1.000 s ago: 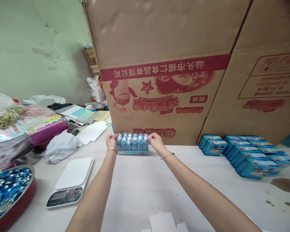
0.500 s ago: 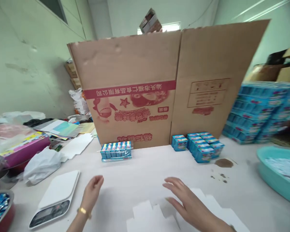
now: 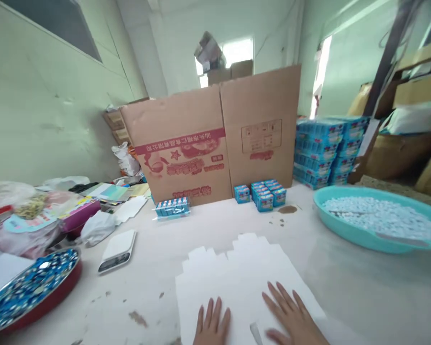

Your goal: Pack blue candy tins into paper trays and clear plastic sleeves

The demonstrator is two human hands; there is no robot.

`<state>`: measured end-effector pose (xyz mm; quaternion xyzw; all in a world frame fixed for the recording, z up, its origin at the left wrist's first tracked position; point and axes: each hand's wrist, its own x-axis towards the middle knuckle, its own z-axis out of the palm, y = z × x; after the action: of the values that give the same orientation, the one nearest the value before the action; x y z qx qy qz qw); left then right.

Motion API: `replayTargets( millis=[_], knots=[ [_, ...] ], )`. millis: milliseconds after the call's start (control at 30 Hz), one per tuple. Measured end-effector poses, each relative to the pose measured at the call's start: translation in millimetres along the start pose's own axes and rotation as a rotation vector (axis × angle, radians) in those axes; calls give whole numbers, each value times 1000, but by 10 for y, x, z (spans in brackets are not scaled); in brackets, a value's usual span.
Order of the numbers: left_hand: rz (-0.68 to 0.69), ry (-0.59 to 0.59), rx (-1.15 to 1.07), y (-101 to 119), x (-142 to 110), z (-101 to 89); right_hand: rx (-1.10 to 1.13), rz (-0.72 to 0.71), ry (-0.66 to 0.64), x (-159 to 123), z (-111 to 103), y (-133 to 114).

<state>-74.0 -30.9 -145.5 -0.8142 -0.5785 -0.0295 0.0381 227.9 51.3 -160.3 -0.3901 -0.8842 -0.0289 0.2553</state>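
Observation:
My left hand (image 3: 211, 327) lies flat with fingers stretched out on a stack of white die-cut cardboard sheets (image 3: 237, 273) at the near edge of the table. Beside it, my right hand (image 3: 290, 320) also rests flat and open on the same sheets. A plastic-wrapped pack of small blue boxes (image 3: 171, 207) stands far off by the foot of the big brown carton (image 3: 215, 143), untouched.
White kitchen scale (image 3: 117, 244) at left. Red tray of blue pieces (image 3: 28, 287) at near left. Teal basin of white pellets (image 3: 377, 220) at right. Loose blue boxes (image 3: 264, 193) by the carton, a tall stack of blue packs (image 3: 326, 151) behind. Clutter of bags and papers (image 3: 57, 206) at far left.
Both hands left the wrapped pack by the carton and drew back to the near edge, now flat on the white sheets. The view pulled back and tilted up.

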Motion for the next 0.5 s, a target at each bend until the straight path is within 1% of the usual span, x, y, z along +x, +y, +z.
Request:
replayTargets(
  millis=[67,100,167,233,300,367,433,500],
  knots=[
    [64,-150,-68,122,-28,-323,34,88,-31,-32,-126,-124],
    [69,-190,-106,163,-28,-472,51,120,-51,-39,-170,-161],
    [57,-212,-160,221,-21,-686,79,152,-79,-44,-218,-196],
    [48,-199,-171,251,-25,-757,87,161,-86,-46,-226,-202],
    [67,-178,-144,238,-44,-694,82,157,-73,-50,-212,-200],
    [96,-130,-75,181,-68,-542,72,149,-50,-57,-188,-192],
    [121,-38,27,105,-87,-351,57,130,-19,-64,-152,-176],
    [142,83,135,49,-101,-165,34,98,30,-63,-98,-146]
  ],
)
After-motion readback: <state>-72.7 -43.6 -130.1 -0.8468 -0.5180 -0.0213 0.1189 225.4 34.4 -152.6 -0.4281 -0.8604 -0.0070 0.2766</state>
